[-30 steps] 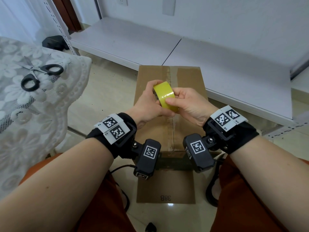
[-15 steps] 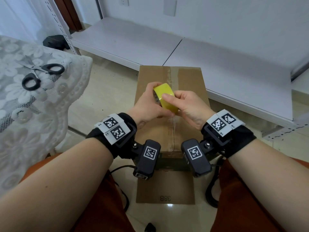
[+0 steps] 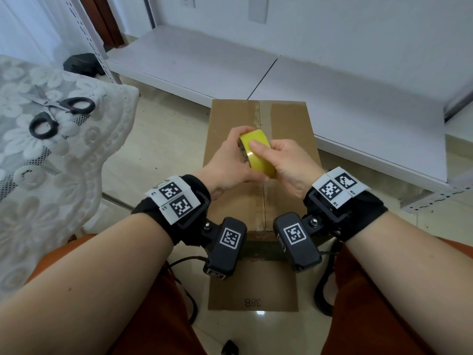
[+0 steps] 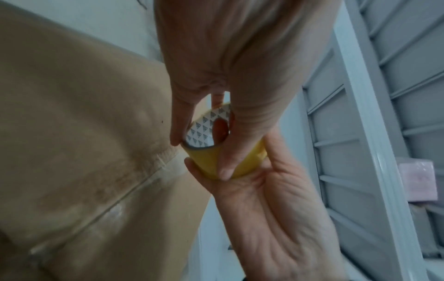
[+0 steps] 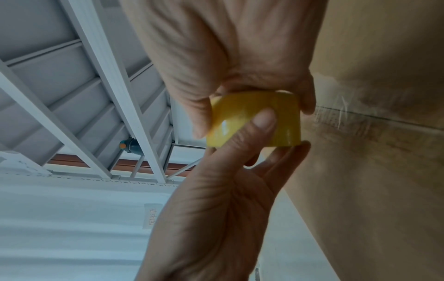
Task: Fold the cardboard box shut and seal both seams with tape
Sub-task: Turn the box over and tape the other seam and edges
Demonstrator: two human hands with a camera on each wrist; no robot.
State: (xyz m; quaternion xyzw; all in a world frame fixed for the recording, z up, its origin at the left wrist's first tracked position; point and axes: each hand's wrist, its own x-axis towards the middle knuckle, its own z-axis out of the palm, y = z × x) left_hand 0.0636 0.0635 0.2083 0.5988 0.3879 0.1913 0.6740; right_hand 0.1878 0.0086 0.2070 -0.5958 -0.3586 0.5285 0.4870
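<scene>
A brown cardboard box point(image 3: 286, 124) stands on the floor between my knees, its top flaps folded down and clear tape along the middle seam. Both hands hold a yellow tape roll point(image 3: 257, 156) just above the box top. My left hand point(image 3: 230, 162) grips the roll from the left, and its thumb lies across the yellow band point(image 4: 209, 163). My right hand point(image 3: 281, 160) clasps it from the right, thumb tip pressed on the upper face. In the right wrist view the roll point(image 5: 254, 121) sits between the fingers of both hands, beside the taped seam point(image 5: 384, 121).
Black-handled scissors point(image 3: 58, 114) lie on a lace-covered table point(image 3: 38, 188) at the left. A low white shelf board point(image 3: 332, 85) runs behind the box. A loose box flap marked 38B point(image 3: 253, 288) hangs toward me, and black cables point(image 3: 322, 290) trail on the floor.
The right hand has shifted slightly left, and its thumb has slid up along the roll. The roll has turned a little in both hands; the box has not moved.
</scene>
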